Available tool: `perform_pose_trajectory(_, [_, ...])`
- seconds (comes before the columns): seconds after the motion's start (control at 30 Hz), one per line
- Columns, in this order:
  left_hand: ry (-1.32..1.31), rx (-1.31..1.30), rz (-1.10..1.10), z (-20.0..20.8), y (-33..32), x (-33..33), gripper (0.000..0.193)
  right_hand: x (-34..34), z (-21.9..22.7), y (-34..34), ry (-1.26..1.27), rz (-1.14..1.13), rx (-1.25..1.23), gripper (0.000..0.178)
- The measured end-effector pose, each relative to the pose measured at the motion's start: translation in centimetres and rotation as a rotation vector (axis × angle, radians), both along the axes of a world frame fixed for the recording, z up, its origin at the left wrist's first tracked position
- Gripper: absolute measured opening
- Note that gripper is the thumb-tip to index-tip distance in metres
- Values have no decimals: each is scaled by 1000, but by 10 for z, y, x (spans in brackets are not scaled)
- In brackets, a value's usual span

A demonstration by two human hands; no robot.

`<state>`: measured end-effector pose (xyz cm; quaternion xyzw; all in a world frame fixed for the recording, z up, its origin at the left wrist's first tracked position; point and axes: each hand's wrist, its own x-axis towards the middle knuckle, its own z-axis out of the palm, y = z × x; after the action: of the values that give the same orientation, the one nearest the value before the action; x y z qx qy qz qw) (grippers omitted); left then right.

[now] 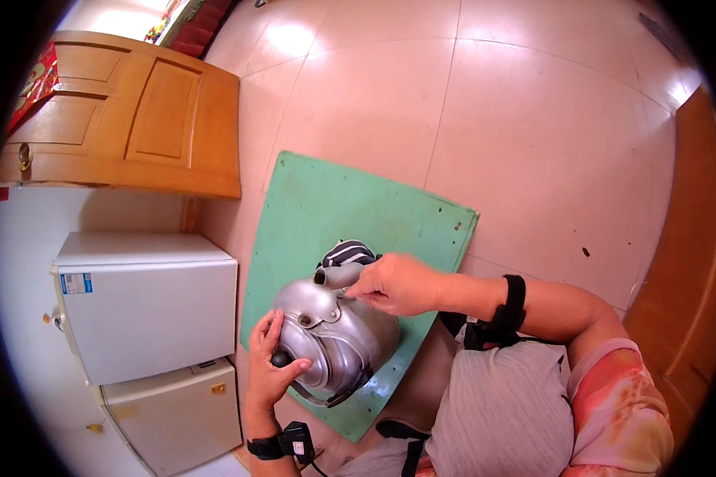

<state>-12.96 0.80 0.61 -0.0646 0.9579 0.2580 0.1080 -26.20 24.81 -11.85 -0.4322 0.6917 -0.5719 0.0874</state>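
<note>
A dented silver metal kettle (374,327) lies tilted on a green board-like tabletop (318,195). Its short spout (340,276) points up and left, and its black-knobbed lid (294,347) faces left. My left hand (269,358) grips the lid end, fingers on the far side of the knob and thumb on the near side. Against the kettle body by the spout, my right hand (394,286) is closed with its fingertips touching the metal; whatever it may pinch is hidden. The carrying handle (334,396) hangs toward me. Behind the spout sits a dark-and-white striped cloth (350,253).
On the left stand a white refrigerator (147,306) and a second white appliance (175,417), below a wooden door (163,119). Pink floor tiles (549,143) surround the green top. Brown wooden panelling (680,262) rises at the right. Straps circle both my forearms.
</note>
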Motion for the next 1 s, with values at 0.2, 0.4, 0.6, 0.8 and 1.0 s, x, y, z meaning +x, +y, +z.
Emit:
perform_pose_trajectory(0.2, [-15,-19,17,1,1,2,94,-2,1,-2,-2,35,59,21])
perform_pose_trajectory(0.4, [-1,-6,11,-2,-1,2,95,-6,1,2,-92,137,12,21])
perform_pose_trajectory(0.6, [-14,-19,-8,0,-3,1,96,-8,0,-1,-94,91,4,23])
perform_pose_trajectory(0.8, [-39,-24,-48,1,-9,-3,99,5,-1,5,-137,150,-13,21])
perform_pose_trajectory(1.0, [-24,-25,-48,-1,-10,-3,99,2,-7,5,-175,128,-98,21])
